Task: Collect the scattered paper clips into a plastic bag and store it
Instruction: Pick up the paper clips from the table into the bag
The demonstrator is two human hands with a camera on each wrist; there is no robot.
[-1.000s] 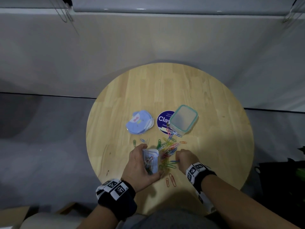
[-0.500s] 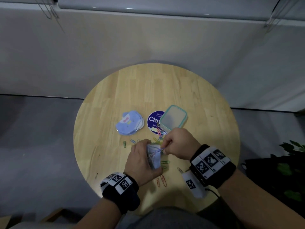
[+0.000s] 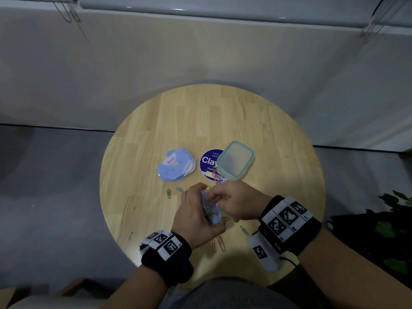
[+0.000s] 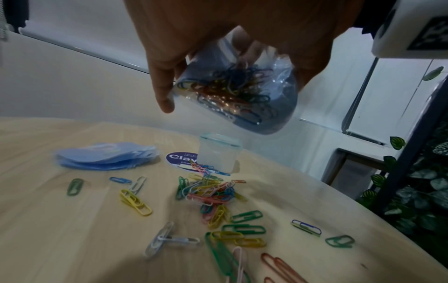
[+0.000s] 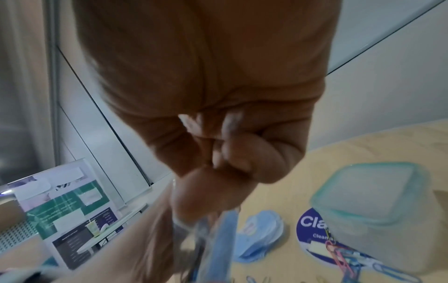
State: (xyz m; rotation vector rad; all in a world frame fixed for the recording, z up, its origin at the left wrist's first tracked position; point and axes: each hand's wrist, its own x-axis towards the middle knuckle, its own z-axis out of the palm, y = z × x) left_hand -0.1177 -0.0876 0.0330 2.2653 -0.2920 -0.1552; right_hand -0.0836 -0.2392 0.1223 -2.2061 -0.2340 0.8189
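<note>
A: The round pale wooden bench (image 3: 256, 121) looks matt, made of jointed planks with visible grain. And the small clear plastic bag (image 4: 244, 90)?

B: Thin glossy film, crinkled, catching light; the clips inside show through it. The scattered coloured paper clips (image 4: 213, 193) look like wire with a smooth coloured coating, slightly shiny.

A: The rectangular frosted plastic box with a teal-rimmed lid (image 3: 235, 160)?

B: Translucent, cloudy walls, smooth, with a soft sheen. The round dark-blue printed sticker (image 3: 208, 162) beneath it looks flat and smooth.

A: The stack of light-blue flat packets (image 4: 106, 158)?

B: Glossy plastic film, I think; too blurred to be sure
</note>
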